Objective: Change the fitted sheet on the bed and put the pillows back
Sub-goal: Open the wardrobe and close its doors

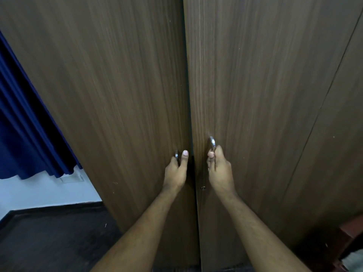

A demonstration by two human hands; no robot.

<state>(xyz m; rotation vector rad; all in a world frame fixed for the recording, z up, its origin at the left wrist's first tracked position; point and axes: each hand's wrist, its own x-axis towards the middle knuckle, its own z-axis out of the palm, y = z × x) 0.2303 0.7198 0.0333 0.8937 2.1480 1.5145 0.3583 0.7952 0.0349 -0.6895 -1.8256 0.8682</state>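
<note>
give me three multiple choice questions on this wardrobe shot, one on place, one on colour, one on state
1. Where does the curtain hang?
A. left of the wardrobe
B. right of it
C. behind the person

2. What colour is the curtain?
A. red
B. dark blue
C. white

3. What are the hands doing?
A. hanging idle
B. each gripping a door handle
C. carrying a pillow

Answers:
1 A, it hangs beside the left door.
2 B, its folds are deep blue.
3 B, the left hand grips the left handle and the right hand the right handle on the right door.
</note>
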